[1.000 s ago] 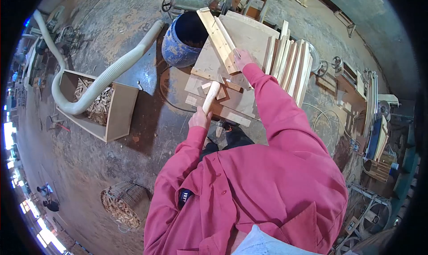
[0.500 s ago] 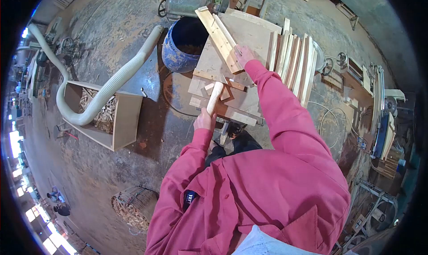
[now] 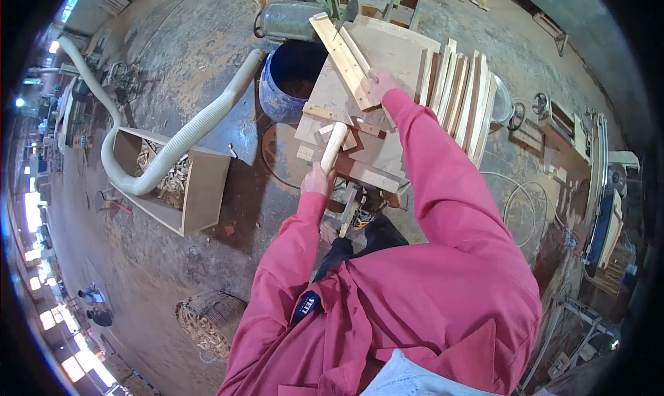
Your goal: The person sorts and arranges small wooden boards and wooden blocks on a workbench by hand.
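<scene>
My left hand (image 3: 316,181) is wrapped round a rounded, pale wooden piece (image 3: 334,147), which points up over the table's near edge. Farther up on the right, my right hand (image 3: 382,85) grips a narrow wooden strip (image 3: 355,49). That strip lies along a wider pale board (image 3: 340,60) set at a slant on the worktable (image 3: 387,42). Small wooden blocks (image 3: 350,139) lie just past the rounded piece. Right of my right hand, a row of pale and dark brown wooden strips (image 3: 453,95) rests on the table.
A blue barrel (image 3: 278,104) stands left of the table. Farther left, a ribbed hose (image 3: 200,125) crosses a box of wood scraps (image 3: 200,195). A wire basket (image 3: 228,309) of scraps is at the lower left. A green machine (image 3: 294,19) stands behind the table. Two people (image 3: 97,306) are far left.
The view has shifted slightly, so the scene sits a little further right. Both hands keep their hold. The rounded piece has tilted slightly, and more of my feet shows below the table.
</scene>
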`<state>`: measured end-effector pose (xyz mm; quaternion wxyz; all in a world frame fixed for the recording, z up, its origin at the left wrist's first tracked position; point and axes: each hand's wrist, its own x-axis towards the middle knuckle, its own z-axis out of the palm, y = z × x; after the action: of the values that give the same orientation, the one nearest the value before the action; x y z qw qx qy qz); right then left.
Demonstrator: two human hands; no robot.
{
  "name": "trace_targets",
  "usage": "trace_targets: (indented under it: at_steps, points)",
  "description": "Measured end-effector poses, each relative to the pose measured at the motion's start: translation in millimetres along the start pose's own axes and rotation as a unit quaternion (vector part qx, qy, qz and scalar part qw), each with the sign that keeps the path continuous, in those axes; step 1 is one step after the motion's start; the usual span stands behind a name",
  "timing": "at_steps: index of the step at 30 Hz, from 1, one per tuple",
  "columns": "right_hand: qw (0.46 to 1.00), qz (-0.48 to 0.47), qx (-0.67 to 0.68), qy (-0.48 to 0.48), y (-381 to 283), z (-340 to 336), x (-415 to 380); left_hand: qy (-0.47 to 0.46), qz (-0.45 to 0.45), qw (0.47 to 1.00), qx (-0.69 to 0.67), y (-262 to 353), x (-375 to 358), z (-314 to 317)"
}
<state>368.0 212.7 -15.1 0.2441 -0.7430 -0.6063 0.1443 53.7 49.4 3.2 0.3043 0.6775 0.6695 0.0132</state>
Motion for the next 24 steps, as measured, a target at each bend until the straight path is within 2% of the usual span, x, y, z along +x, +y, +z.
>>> trace_targets:
  at_steps: [3, 5, 6, 8, 9, 12, 13, 17, 19, 24]
  points:
    - [0.997, 0.039, 0.046, -0.046, 15, -1, -6, -0.013, 0.011, 1.0, -0.005, -3, -12, -4]
    - [0.999, 0.039, 0.001, 0.026, 21, 7, -20, 0.002, 0.014, 1.0, 0.0, -8, -23, -8]
    - [0.999, 0.038, -0.003, 0.024, 12, 2, -36, 0.0, 0.013, 1.0, -0.004, -12, -29, -7]
    - [0.994, 0.038, 0.098, 0.04, -19, -10, -70, 0.009, 0.028, 1.0, -0.005, -28, -41, -5]
    - [0.983, 0.006, 0.166, 0.084, -2, 21, -71, 0.009, 0.026, 1.0, -0.009, -34, -46, -4]
    - [0.987, 0.043, 0.145, 0.046, -16, 31, -80, 0.014, 0.026, 1.0, -0.006, -53, -59, -1]
    - [0.994, 0.044, 0.079, 0.056, -18, 37, -77, 0.009, 0.027, 1.0, -0.006, -60, -61, 0]
    - [0.995, 0.052, 0.081, 0.008, -31, 42, -58, -0.001, 0.04, 0.999, -0.007, -79, -72, 3]
    - [0.987, 0.105, 0.115, -0.037, -49, 27, -54, -0.013, 0.033, 0.999, -0.011, -78, -75, 1]
    - [0.988, 0.086, 0.129, -0.025, -55, 28, -46, -0.026, 0.022, 0.999, -0.006, -76, -78, -3]
